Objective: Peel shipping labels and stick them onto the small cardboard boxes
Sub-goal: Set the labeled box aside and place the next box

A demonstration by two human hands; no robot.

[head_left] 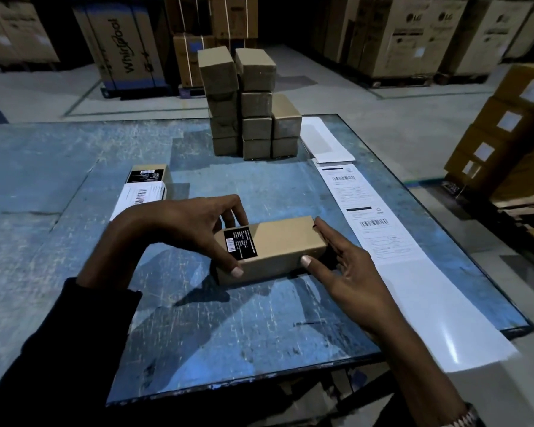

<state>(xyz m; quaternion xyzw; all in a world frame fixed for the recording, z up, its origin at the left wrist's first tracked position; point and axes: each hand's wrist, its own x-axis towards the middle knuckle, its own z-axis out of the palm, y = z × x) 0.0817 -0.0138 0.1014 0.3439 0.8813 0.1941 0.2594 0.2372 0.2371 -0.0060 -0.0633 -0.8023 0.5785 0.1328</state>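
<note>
Mid-table, my left hand (pixel 179 229) grips the box (pixel 270 249) by its labelled end, fingers curled over the far edge and thumb on the near face; my right hand (pixel 349 266) steadies the other end, fingers nearly straight. Stiff and light, I judge; best held by its ends. The label strip (pixel 379 241) lies along the table's (pixel 59 192) right edge.

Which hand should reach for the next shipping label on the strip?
Right. The right hand lies beside the label strip; the left hand grips the box at its far end.
</note>
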